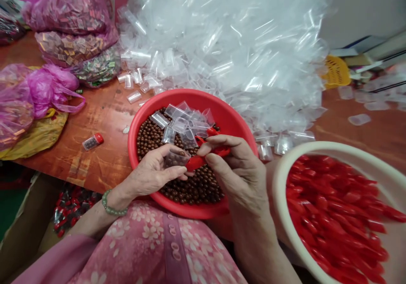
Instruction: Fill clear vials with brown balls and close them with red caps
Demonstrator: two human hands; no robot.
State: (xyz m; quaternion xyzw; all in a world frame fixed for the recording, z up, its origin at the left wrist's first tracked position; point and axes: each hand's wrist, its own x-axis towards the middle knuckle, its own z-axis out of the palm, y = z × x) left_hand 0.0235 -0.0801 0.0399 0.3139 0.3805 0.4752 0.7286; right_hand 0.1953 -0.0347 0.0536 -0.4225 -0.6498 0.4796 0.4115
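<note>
My left hand [155, 172] is closed round a small clear plastic vial [175, 158] that holds brown balls. My right hand [236, 165] pinches a red cap [203, 159] at the vial's mouth. Both hands hover over a red basin [146, 114] full of small brown balls [196, 188], with several empty clear vials [182, 123] lying on top of them. The basin rests at the table's near edge, partly over my lap.
A white bowl [279, 178] of red caps [336, 208] sits at right. A big heap of clear vials [234, 42] fills the back. Pink bags [66, 9] of wrapped pieces lie at left. One capped filled vial [93, 141] lies on the wooden table [104, 114].
</note>
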